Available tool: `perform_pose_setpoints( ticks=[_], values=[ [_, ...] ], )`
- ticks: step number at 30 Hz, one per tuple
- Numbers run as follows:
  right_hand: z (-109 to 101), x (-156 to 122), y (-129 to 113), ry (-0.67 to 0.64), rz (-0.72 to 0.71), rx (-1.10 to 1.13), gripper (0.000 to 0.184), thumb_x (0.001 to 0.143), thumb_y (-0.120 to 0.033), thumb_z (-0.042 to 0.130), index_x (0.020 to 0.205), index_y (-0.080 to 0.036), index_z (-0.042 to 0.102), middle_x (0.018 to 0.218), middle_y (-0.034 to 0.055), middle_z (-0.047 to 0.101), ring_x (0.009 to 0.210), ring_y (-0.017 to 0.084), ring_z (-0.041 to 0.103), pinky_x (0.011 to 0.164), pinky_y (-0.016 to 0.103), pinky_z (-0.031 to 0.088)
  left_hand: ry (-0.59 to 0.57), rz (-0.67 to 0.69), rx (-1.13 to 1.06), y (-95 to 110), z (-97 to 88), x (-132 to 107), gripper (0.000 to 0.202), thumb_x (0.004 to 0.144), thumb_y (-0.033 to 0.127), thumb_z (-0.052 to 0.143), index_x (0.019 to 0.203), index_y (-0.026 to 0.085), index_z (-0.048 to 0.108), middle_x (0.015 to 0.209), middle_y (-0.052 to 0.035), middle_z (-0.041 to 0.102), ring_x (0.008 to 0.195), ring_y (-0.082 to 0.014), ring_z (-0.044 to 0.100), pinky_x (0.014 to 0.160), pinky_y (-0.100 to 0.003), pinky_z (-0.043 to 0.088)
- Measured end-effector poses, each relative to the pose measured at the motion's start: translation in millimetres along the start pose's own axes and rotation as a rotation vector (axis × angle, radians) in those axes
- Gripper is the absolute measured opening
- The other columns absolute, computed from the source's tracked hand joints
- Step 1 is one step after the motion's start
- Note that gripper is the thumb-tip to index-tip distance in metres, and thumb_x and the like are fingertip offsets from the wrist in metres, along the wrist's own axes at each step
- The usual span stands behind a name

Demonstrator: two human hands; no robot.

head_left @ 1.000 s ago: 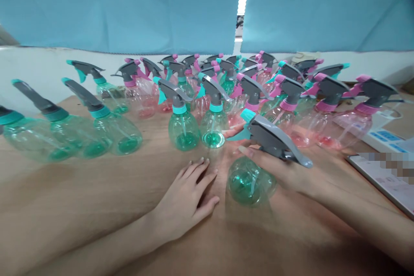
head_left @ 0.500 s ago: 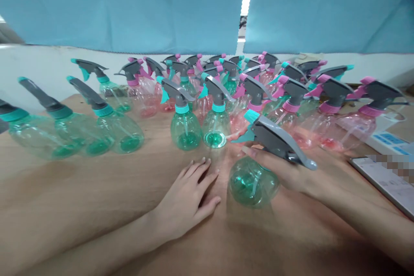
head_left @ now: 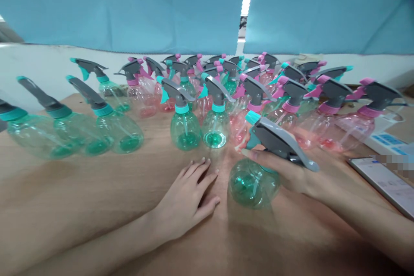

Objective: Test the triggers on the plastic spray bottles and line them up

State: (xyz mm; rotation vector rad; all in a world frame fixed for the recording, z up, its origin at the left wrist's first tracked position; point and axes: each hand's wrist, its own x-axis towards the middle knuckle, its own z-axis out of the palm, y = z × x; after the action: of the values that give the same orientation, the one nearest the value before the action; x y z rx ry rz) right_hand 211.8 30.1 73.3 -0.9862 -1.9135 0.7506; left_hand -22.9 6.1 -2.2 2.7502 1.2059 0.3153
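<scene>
My right hand [head_left: 284, 171] is wrapped round the neck of a green spray bottle [head_left: 254, 183] with a grey trigger head and teal nozzle [head_left: 278, 140], holding it just above the wooden table [head_left: 97, 189]. My left hand [head_left: 187, 198] lies flat on the table to the left of that bottle, fingers stretched out, holding nothing. Just beyond both hands stand two more green spray bottles [head_left: 185, 127] side by side.
Several pink and green spray bottles [head_left: 291, 108] crowd the back of the table. Three green bottles [head_left: 97, 125] stand in a row at the left. A phone or tablet [head_left: 384, 183] and white papers [head_left: 384, 140] lie at the right edge. Blue curtains hang behind.
The trigger head in my right hand has turned a little, its nozzle now closer to my fingers. My left hand has stayed put.
</scene>
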Motion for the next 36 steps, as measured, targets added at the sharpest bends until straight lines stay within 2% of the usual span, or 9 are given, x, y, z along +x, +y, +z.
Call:
perform_pose_setpoints(
  ticks=[2,6,11,16,18,21,29,34,36],
  values=[
    [-0.1,-0.6,1.5,-0.007,0.031,0.077,0.01,0.086,-0.034,0.061,0.081,-0.027,0.055,0.081,0.0005,0.064,0.063,0.015,0.059,0.044,0.027,0.044,0.013,0.001,0.0,-0.4,0.4,-0.5,0.048,0.095,0.039,0.053,0.135,0.013,0.05,0.144,-0.0167,0.045,0.134,-0.032,0.038,0.107,-0.05,0.034],
    [0.5,-2.1,7.7,-0.003,0.024,0.082,0.001,0.085,-0.029,0.059,0.086,-0.029,0.059,0.07,-0.002,0.059,0.055,0.014,0.055,0.047,0.028,0.045,0.008,-0.002,0.012,-0.7,0.3,-0.5,0.047,0.095,0.04,0.051,0.135,0.015,0.05,0.145,-0.0161,0.044,0.134,-0.0313,0.038,0.106,-0.049,0.036],
    [2.8,-1.2,6.4,0.032,-0.009,0.117,0.009,0.084,-0.027,0.06,0.087,-0.031,0.067,0.07,0.0,0.066,0.069,0.021,0.067,0.06,0.033,0.055,-0.015,-0.005,0.014,0.3,-0.9,-0.1,0.048,0.094,0.037,0.053,0.135,0.012,0.051,0.145,-0.0178,0.044,0.134,-0.0321,0.038,0.106,-0.05,0.036],
    [4.7,0.2,2.2,-0.007,0.025,0.162,0.03,0.085,-0.022,0.056,0.112,-0.03,0.063,0.082,0.0002,0.071,0.078,0.019,0.07,0.067,0.031,0.057,-0.001,-0.006,0.004,0.4,-0.1,-0.8,0.048,0.094,0.038,0.053,0.135,0.014,0.05,0.145,-0.0175,0.044,0.134,-0.0323,0.038,0.105,-0.05,0.036],
    [4.9,0.3,2.9,-0.009,0.034,0.17,0.033,0.084,-0.019,0.056,0.115,-0.029,0.062,0.087,0.0004,0.072,0.08,0.018,0.07,0.069,0.03,0.057,0.009,-0.006,-0.004,0.1,0.4,-0.8,0.047,0.094,0.039,0.052,0.135,0.015,0.05,0.144,-0.0164,0.045,0.134,-0.0318,0.038,0.106,-0.05,0.036],
    [5.1,0.4,4.4,-0.018,0.029,0.189,0.03,0.084,-0.019,0.058,0.112,-0.029,0.063,0.091,0.0003,0.071,0.078,0.017,0.069,0.069,0.029,0.056,0.012,-0.006,-0.002,-0.2,0.4,-0.4,0.047,0.094,0.039,0.052,0.135,0.016,0.05,0.144,-0.0158,0.045,0.134,-0.0314,0.039,0.105,-0.049,0.036],
    [5.4,0.0,3.4,-0.022,0.024,0.195,0.031,0.085,-0.019,0.055,0.113,-0.029,0.062,0.081,0.0,0.071,0.078,0.018,0.069,0.068,0.029,0.057,0.003,0.002,0.013,-0.2,-0.2,-0.8,0.048,0.095,0.039,0.052,0.135,0.013,0.05,0.144,-0.017,0.044,0.134,-0.0319,0.038,0.106,-0.05,0.035],
    [5.2,0.6,1.7,0.03,0.014,0.164,0.013,0.082,-0.019,0.059,0.088,-0.028,0.066,0.075,-0.0009,0.07,0.074,0.018,0.07,0.064,0.029,0.057,0.001,-0.005,0.017,0.3,-0.5,-0.7,0.047,0.095,0.039,0.052,0.135,0.015,0.049,0.144,-0.0163,0.045,0.134,-0.0313,0.038,0.106,-0.049,0.036],
    [4.6,1.5,-0.2,0.032,-0.001,0.159,0.014,0.081,-0.017,0.059,0.085,-0.028,0.065,0.074,-0.0012,0.07,0.071,0.018,0.07,0.062,0.028,0.056,0.002,-0.001,0.014,0.3,-0.5,-0.7,0.048,0.095,0.039,0.052,0.136,0.014,0.049,0.144,-0.017,0.044,0.134,-0.0317,0.038,0.106,-0.05,0.036]
  ],
)
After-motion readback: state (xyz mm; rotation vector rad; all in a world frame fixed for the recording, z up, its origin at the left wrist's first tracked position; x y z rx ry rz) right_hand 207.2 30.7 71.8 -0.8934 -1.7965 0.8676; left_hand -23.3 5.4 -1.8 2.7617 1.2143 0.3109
